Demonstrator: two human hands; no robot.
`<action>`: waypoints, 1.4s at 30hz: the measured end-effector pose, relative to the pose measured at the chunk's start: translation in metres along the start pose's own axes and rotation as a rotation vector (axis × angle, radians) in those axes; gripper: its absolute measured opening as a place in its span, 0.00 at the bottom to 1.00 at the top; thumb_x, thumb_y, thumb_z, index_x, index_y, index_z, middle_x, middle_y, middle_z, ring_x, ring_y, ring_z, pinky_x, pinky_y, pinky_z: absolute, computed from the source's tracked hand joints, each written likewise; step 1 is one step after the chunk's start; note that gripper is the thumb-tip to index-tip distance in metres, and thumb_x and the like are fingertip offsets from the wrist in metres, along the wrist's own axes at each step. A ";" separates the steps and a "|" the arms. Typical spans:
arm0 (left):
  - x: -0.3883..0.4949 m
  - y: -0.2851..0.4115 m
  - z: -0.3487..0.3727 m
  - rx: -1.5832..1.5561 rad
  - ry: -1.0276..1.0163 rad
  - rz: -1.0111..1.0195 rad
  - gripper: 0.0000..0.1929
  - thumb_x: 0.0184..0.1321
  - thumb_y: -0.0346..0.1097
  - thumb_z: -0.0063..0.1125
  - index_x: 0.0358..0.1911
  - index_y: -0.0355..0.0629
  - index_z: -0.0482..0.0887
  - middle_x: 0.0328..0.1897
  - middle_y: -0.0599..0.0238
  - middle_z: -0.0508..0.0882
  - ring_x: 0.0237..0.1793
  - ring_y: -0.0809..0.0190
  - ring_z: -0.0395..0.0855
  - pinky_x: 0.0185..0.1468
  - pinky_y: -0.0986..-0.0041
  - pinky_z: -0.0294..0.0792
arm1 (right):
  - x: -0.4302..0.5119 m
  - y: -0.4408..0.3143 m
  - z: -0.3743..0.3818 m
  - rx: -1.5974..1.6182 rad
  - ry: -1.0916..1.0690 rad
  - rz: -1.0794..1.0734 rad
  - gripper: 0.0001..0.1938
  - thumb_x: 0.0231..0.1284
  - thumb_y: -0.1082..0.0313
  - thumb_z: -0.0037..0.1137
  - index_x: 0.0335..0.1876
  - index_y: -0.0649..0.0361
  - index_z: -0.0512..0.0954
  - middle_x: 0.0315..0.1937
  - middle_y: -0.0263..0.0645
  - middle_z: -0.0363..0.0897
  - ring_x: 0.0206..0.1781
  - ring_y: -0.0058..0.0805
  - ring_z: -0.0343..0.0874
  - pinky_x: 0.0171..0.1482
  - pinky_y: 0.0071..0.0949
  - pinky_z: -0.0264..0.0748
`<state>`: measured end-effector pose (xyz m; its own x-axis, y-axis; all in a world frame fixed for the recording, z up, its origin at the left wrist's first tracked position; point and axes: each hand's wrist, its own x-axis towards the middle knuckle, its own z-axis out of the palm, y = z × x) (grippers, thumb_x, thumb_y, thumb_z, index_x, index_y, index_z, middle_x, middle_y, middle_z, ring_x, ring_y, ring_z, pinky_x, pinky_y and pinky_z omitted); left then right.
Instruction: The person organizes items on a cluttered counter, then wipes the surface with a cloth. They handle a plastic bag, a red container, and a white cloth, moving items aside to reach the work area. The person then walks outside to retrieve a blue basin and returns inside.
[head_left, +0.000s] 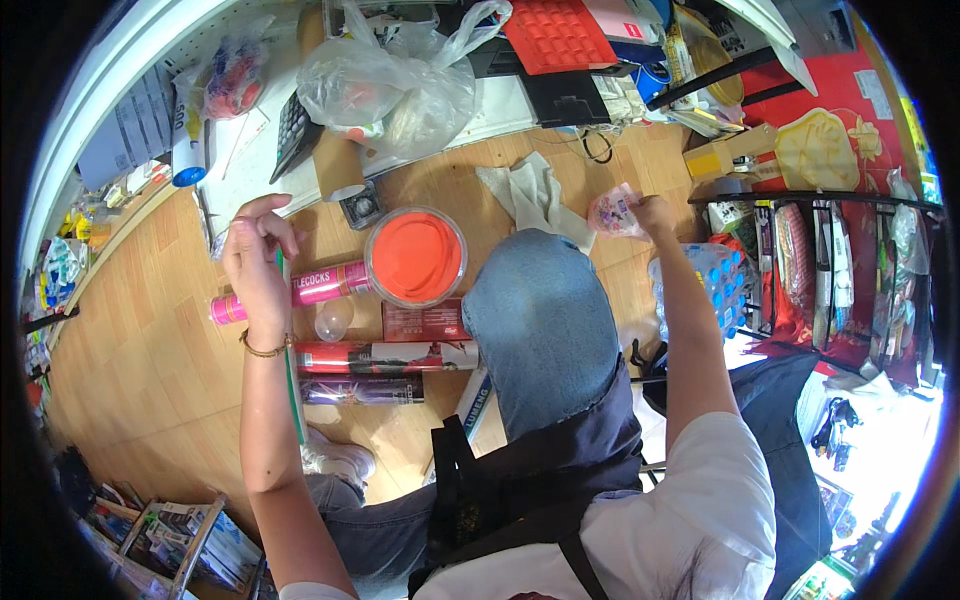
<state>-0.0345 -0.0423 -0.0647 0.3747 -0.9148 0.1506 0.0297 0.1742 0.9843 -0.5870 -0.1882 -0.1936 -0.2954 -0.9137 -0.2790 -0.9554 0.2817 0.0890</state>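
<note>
My left hand is raised above the floor, fingers loosely bent and apart, with nothing visible in it. A pink shuttlecock tube lies just beyond it, partly hidden by the wrist. A thin green-edged item runs alongside my left forearm. In my right hand is a pink patterned packet, gripped at its right end. A crumpled whitish cloth lies on the floor beside the packet. Between my hands, a round clear tub with an orange-red top stands near my knee.
A clear ball, a red box, a red-and-white tube and a purple tube lie near my knee. Plastic bags crowd the white surface ahead. Bottles with blue caps and a black rack stand right.
</note>
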 end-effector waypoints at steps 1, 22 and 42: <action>0.000 -0.001 0.000 -0.040 0.000 0.002 0.25 0.69 0.50 0.30 0.40 0.34 0.77 0.17 0.71 0.70 0.20 0.74 0.64 0.31 0.80 0.67 | 0.002 0.004 0.009 -0.011 -0.023 0.048 0.17 0.50 0.49 0.55 0.38 0.53 0.82 0.36 0.47 0.81 0.41 0.43 0.80 0.45 0.38 0.74; 0.006 -0.009 -0.001 -0.010 0.015 -0.018 0.23 0.67 0.50 0.38 0.50 0.36 0.71 0.51 0.58 0.74 0.46 0.62 0.74 0.45 0.69 0.71 | -0.067 -0.109 0.110 0.229 -0.016 -0.313 0.26 0.53 0.58 0.53 0.59 0.48 0.63 0.51 0.49 0.71 0.55 0.50 0.70 0.52 0.42 0.69; 0.014 -0.036 -0.035 0.015 0.157 -0.105 0.15 0.68 0.40 0.41 0.47 0.38 0.75 0.49 0.65 0.77 0.43 0.71 0.74 0.49 0.76 0.71 | 0.007 -0.300 -0.032 0.349 0.227 -0.654 0.20 0.43 0.65 0.53 0.42 0.69 0.75 0.40 0.54 0.77 0.53 0.52 0.69 0.56 0.42 0.63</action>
<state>0.0022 -0.0486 -0.1009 0.5105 -0.8593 0.0313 0.0635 0.0740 0.9952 -0.3027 -0.2882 -0.1915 0.3011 -0.9530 0.0347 -0.8919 -0.2943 -0.3433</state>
